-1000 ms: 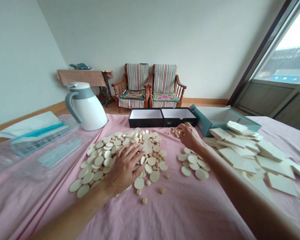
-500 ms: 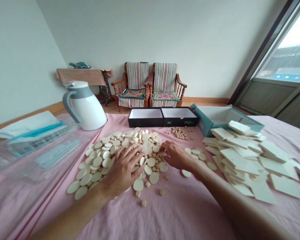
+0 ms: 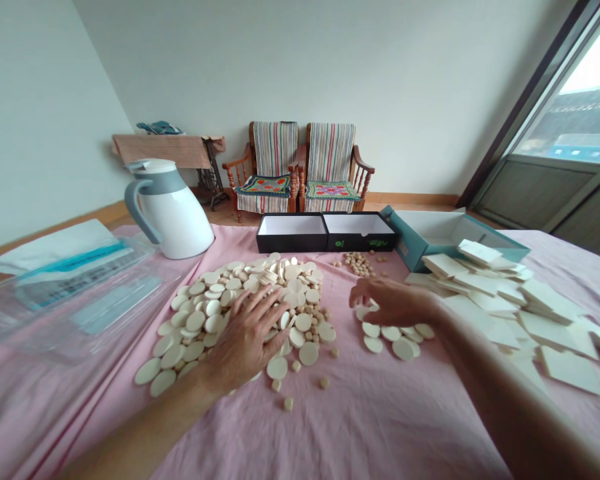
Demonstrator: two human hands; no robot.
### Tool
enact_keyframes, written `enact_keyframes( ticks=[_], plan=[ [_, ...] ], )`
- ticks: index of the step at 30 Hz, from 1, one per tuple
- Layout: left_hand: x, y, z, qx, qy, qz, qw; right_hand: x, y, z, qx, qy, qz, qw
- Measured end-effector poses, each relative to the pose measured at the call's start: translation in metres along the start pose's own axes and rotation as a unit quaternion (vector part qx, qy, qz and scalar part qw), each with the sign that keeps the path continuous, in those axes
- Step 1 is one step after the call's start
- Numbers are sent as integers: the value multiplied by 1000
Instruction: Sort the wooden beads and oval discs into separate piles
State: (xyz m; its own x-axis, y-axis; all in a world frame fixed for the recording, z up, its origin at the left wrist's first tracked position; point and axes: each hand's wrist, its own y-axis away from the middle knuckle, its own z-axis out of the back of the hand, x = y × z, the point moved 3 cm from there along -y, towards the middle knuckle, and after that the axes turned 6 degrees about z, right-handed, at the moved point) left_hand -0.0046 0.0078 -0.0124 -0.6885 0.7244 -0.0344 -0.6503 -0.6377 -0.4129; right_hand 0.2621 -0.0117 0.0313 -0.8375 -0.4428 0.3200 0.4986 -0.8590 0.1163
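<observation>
Right in the middle of the bench, a broad heap of pale round discs (image 3: 213,308) lies on the pink cloth (image 3: 330,433), with small wooden pieces (image 3: 307,312) mixed in along its right side. The person's left hand (image 3: 247,333) rests on that heap, palm down, fingers spread wide and gripping nothing I can make out. Over to the right, the right hand (image 3: 393,300) hangs above a smaller cluster of discs (image 3: 391,335), its fingers bent and drawn fairly narrow; from where I stand I can't tell whether anything is pinched in them. A few loose cubes (image 3: 288,404) sit nearer the person, just off the front of the heap. Beyond the right hand is a separate little group of wooden bits (image 3: 359,265), close in front of two open black boxes (image 3: 293,244) standing end to end. Next to those comes an open teal box (image 3: 413,250), and before it a sprawling stack of pale square tiles (image 3: 485,300), partly behind the right forearm. On the left stands a white and grey jug (image 3: 180,220), with clear plastic packaging (image 3: 110,287) lying near it. Past the bench, two wooden armchairs (image 3: 275,150) draped in striped cloth stand against the wall.
</observation>
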Motion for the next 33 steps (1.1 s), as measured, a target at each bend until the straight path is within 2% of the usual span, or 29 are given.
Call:
enact_keyframes(
  ticks=[3,6,9,12,14,17,19,21,24,27,30,33],
  plan=[
    [0,0,0,-1,-7,-2,1000,9,-21,-18,-89,-30,14,995],
    [-1,0,1,2,-17,-2,1000,19,-39,-39,-120,-39,39,991],
    [-1,0,0,3,-20,-4,1000,23,-45,-48,-141,-26,26,989],
    [-1,0,0,4,-21,-3,1000,14,-42,-44,-154,-17,5,988],
    [-1,0,1,5,-21,-1,1000,1,-38,-35,-187,0,-36,982],
    [-1,0,1,6,-18,0,1000,-22,-30,-16,-308,42,-132,941],
    [-1,0,1,9,-17,2,1000,-29,-26,-8,-365,48,-155,917],
    [0,1,1,9,-16,3,1000,-26,-27,-8,-342,24,-120,932],
    [1,0,0,7,-13,3,1000,-5,-33,-20,-212,-34,-10,977],
    [1,0,-1,2,-8,0,1000,20,-35,-33,-121,-66,74,988],
    [0,0,-1,2,-9,-2,1000,33,-37,-40,-110,-60,82,989],
    [0,0,0,4,-12,-1,1000,28,-38,-41,-119,-39,64,990]
  ],
)
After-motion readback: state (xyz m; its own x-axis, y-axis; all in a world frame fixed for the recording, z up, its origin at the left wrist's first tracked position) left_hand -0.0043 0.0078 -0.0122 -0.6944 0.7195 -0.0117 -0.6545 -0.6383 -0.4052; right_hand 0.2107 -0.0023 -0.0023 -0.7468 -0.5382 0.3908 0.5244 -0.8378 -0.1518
